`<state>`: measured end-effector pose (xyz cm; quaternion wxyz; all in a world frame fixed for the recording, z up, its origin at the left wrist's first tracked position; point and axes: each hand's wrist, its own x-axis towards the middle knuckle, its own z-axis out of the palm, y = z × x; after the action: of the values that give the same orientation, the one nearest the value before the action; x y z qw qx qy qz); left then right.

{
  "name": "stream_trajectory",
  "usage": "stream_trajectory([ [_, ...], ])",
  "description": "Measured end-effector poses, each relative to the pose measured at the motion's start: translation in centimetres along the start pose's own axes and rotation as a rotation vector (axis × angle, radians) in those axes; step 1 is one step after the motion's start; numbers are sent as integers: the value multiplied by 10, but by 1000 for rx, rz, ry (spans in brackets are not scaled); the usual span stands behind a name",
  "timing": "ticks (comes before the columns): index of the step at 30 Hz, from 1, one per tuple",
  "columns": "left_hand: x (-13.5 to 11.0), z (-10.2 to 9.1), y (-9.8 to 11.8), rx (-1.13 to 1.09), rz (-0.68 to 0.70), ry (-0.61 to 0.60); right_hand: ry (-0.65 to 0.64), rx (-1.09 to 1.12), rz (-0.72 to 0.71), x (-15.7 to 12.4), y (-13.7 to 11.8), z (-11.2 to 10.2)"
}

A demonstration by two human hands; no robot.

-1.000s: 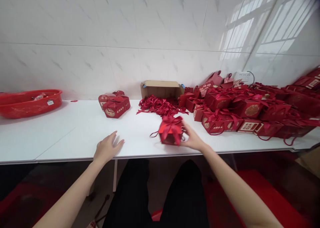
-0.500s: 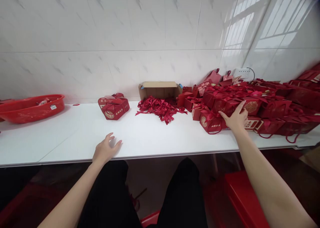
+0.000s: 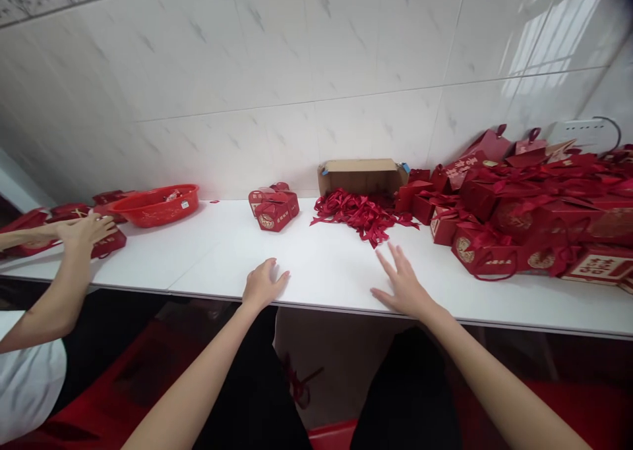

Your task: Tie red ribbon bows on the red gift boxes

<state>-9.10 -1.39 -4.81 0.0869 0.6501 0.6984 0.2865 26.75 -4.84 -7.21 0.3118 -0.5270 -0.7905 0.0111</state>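
While both hands are at the near side of the white table (image 3: pixel 326 272), the front red box (image 3: pixel 279 213) lies ahead and slightly right of the left hand (image 3: pixel 262 285), its long axis slanting rightward toward the wall (image 3: pixel 277 140); that hand, nearer to it, is half-curled and empty, while the right hand (image 3: pixel 404 286) is spread wide, holding nothing, its fingertips near the ribbon heap (image 3: pixel 353 211)

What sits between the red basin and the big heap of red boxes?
In the head view, left to right: a tiny red scrap, some red boxes, then red ribbons spilling from a cardboard box.
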Motion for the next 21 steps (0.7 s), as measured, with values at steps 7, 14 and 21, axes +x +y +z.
stream_trajectory([
  [7, 67, -6, -18, -187, -266, -27, -230, 24, 45, -7, -1, 12],
  [14, 175, -7, -13, -320, -417, 118, -220, 188, 210, -2, 0, 11],
  [21, 200, -8, 0, -424, -327, 217, -247, 367, 251, 3, 6, 2],
])
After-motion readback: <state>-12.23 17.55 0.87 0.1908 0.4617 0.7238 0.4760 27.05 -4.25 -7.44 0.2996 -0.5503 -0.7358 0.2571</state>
